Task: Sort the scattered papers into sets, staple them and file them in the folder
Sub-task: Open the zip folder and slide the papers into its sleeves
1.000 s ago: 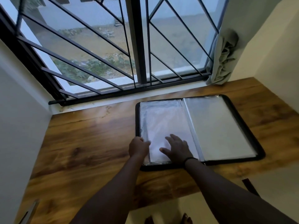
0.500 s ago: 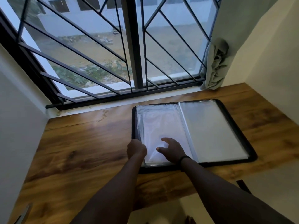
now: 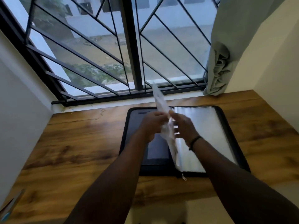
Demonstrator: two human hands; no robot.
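1. Your left hand [image 3: 152, 122] hovered above the open folder [image 3: 233, 139], over its dark left cover, with its fingers curled onto the near face of the raised sleeves [image 3: 161, 107]. The blur made it hard to be sure, but it looked like a pinch on their edge.
2. Your right hand [image 3: 182, 125] was on the other side of the same sleeves, over the folder's right half, thumb and fingers closed on them; a dark band [image 3: 195, 142] sat on that wrist.
3. The sleeves, clear plastic with white paper in them, stood nearly on edge along the folder's spine, their far corner reaching up across the window grille [image 3: 97, 62].
4. The folder lay flat on the wooden desk [image 3: 72, 143], black zip border all round. More clear sleeves [image 3: 205, 126] lay flat on its right half, and the zip pull [image 3: 183, 177] lay at its near edge.
5. Beyond the folder's far right corner a bunched grey curtain [image 3: 218, 67] hung down to the desk.
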